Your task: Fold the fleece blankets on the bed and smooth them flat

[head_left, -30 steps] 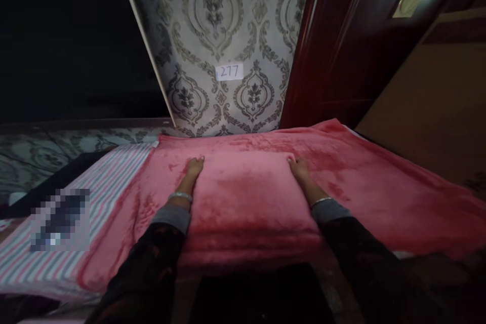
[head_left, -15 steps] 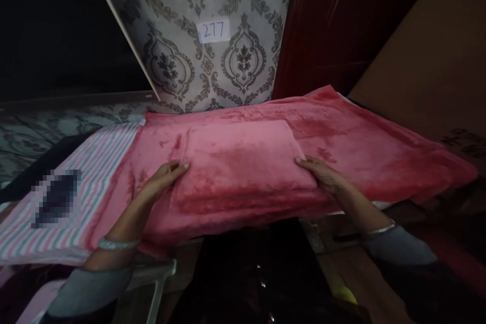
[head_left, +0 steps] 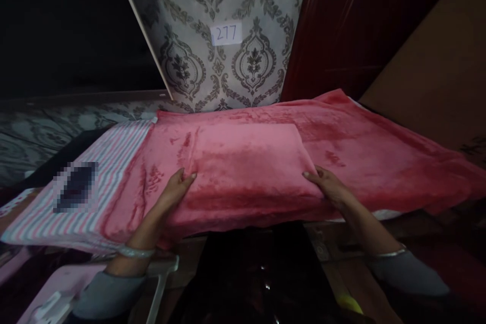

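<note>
A folded pink plush blanket [head_left: 250, 162] lies in a neat rectangle on a larger pink plush cover [head_left: 364, 152]. My left hand [head_left: 177, 190] is at its left edge, thumb on top and fingers tucked along the side. At the right edge, my right hand [head_left: 328, 182] grips in the same way, its fingertips partly hidden under the cloth. Both hands hold the bundle near its front corners. Its layers show along the rounded front side.
Left of the cover lies a striped cloth [head_left: 114, 162] with a blurred dark patch on it. Behind stand a patterned wall [head_left: 224, 76] with a paper marked 277 [head_left: 227, 33], a dark screen [head_left: 76, 25] and a dark red panel [head_left: 341, 35]. A white power strip [head_left: 56, 308] sits at lower left.
My view has shifted slightly, so the scene sits further right. Both hands have slid a little toward me along the blanket's sides, still gripping it. The blanket stays folded.
</note>
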A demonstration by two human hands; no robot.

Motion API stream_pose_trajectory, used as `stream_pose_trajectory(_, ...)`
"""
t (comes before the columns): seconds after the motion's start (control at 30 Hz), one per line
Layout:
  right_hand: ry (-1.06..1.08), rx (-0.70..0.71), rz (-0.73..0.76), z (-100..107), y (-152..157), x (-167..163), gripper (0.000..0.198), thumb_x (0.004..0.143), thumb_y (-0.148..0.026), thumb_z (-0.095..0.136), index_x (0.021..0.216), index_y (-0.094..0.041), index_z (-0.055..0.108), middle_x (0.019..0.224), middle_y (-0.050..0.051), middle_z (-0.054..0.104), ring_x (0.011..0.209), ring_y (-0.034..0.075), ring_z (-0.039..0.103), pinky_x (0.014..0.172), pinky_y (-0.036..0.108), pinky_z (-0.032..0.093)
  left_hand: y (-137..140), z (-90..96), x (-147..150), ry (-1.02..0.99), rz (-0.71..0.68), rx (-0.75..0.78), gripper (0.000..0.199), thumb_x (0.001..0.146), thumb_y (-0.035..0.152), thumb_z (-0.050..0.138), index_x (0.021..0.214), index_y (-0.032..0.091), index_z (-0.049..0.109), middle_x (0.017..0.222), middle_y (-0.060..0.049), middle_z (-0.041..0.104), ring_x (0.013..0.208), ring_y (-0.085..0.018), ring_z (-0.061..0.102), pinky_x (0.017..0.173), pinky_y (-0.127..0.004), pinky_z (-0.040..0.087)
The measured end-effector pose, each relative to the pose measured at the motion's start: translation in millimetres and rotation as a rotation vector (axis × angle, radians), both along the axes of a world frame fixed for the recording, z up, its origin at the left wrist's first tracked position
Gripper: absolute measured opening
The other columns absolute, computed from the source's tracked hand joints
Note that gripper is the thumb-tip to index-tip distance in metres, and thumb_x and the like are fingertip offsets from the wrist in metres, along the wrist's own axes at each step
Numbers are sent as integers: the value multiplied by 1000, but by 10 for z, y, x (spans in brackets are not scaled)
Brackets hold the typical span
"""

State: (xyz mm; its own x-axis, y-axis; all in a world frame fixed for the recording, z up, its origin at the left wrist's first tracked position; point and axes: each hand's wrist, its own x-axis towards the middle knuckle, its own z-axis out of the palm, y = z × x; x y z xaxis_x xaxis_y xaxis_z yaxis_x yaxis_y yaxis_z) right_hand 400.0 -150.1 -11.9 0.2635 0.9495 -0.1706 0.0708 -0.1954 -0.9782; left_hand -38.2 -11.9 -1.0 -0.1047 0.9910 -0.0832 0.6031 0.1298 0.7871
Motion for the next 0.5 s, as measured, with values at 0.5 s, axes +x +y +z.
stream_pose_trajectory(0.5, -1225, 148, 109, 583, 1539, -818, 61, 100, -47, 48, 154, -20, 40, 162, 16, 30, 149, 39, 23, 117, 64, 21, 784, 664, 1495, 788, -477, 327, 71, 97, 53, 40, 155, 12, 32, 164, -20, 23, 154, -36, 15, 121, -64, 11)
